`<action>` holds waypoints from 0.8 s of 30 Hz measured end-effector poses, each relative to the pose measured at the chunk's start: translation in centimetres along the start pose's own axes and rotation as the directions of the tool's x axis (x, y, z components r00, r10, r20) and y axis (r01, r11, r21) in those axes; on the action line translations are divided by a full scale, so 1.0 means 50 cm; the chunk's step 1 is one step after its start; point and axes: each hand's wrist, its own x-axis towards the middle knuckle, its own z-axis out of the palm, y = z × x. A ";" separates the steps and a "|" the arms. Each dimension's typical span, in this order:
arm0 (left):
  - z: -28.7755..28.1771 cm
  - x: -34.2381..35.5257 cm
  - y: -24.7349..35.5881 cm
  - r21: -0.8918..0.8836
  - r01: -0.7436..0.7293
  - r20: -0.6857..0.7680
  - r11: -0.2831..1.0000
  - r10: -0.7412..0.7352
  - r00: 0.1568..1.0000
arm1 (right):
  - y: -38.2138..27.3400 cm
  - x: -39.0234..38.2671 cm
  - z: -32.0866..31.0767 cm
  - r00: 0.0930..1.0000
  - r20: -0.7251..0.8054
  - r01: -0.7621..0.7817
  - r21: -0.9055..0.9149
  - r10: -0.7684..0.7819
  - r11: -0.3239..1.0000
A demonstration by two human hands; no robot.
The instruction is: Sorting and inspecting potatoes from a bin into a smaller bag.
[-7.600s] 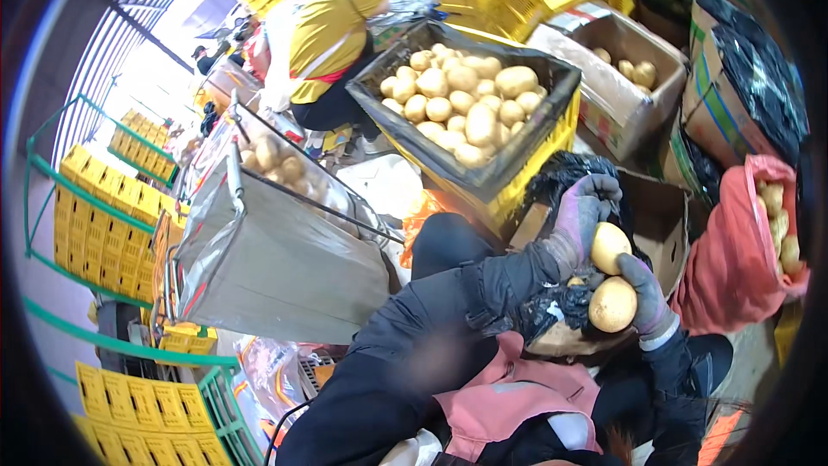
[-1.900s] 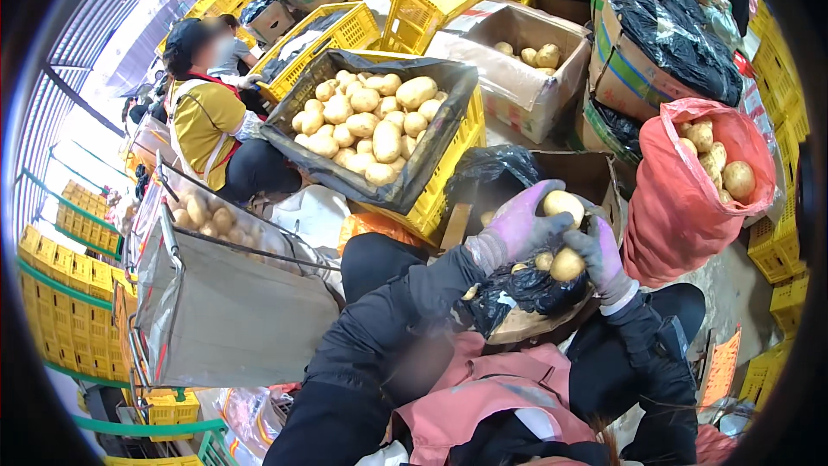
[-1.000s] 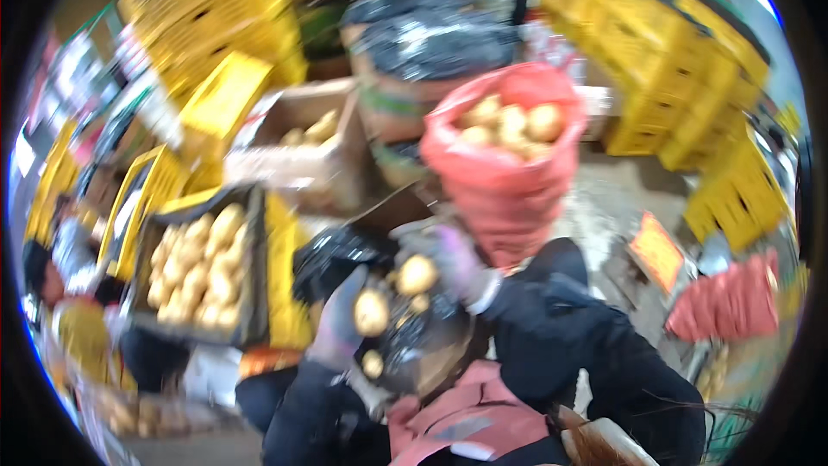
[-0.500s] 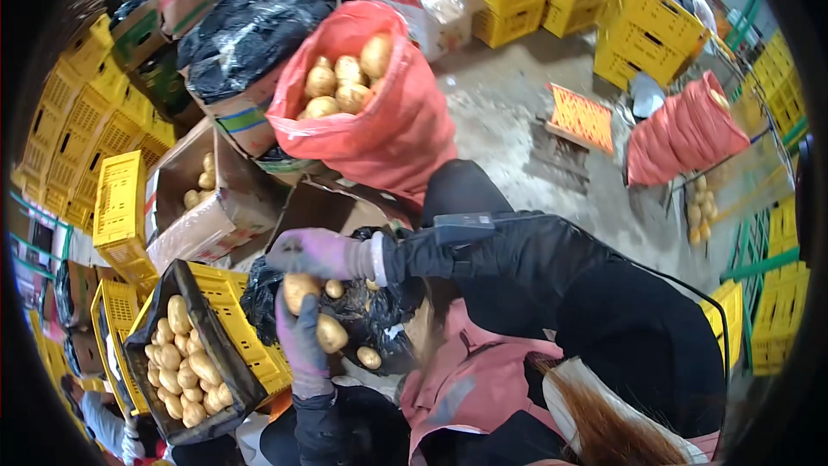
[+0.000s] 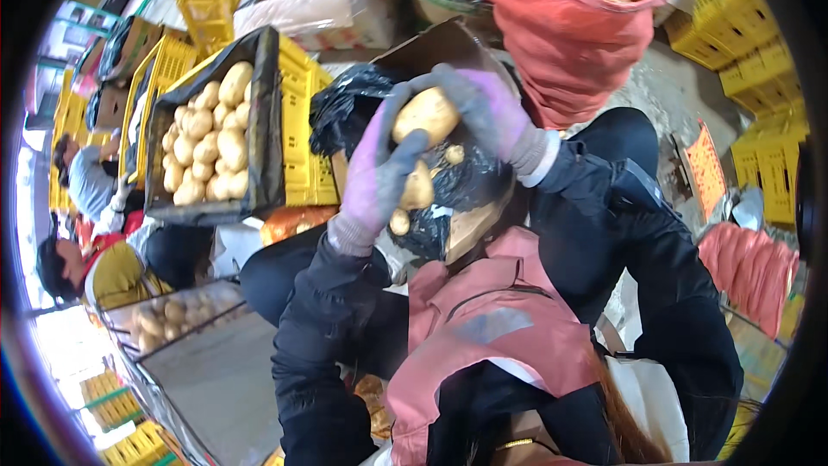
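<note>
Between my two gloved hands is a large pale potato (image 5: 426, 117), held above an open cardboard box (image 5: 473, 229) lined with black plastic. My left hand (image 5: 373, 164), in a purple and grey glove, grips it from the left, thumb across its lower side. From the upper right, the curled fingers of my right hand (image 5: 498, 119) press on the same potato. Below them, another potato (image 5: 417, 186) and a few smaller ones, such as a tiny round potato (image 5: 454, 154), lie on the black plastic (image 5: 448, 185).
Left of the box stands a yellow crate (image 5: 304, 125) with dark lining, heaped with potatoes. A red sack (image 5: 569, 56) of potatoes and a cardboard carton (image 5: 328, 13) are beyond. Two people work at the far left, one in a yellow-green top (image 5: 121, 280). Yellow crates (image 5: 768, 147) stack at right.
My view has swung left, so the surroundings shift rightward in the picture. My right hand, earlier above the potato in my left, now has its fingers against that potato's upper right side.
</note>
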 end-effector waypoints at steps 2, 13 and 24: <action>0.002 -0.002 -0.008 -0.120 0.107 0.024 0.987 -0.105 0.994 | -0.011 -0.003 0.001 0.999 -0.031 -0.030 -0.134 0.026 0.991; -0.279 -0.008 -0.009 -0.825 -0.083 -0.321 0.558 -0.343 0.883 | -0.008 -0.001 0.016 0.904 -0.081 -0.426 -0.079 0.420 0.901; -0.676 0.045 -0.191 -0.487 -0.367 -0.791 0.793 -0.222 0.570 | 0.056 0.013 0.017 0.873 0.007 -0.484 0.131 0.488 0.865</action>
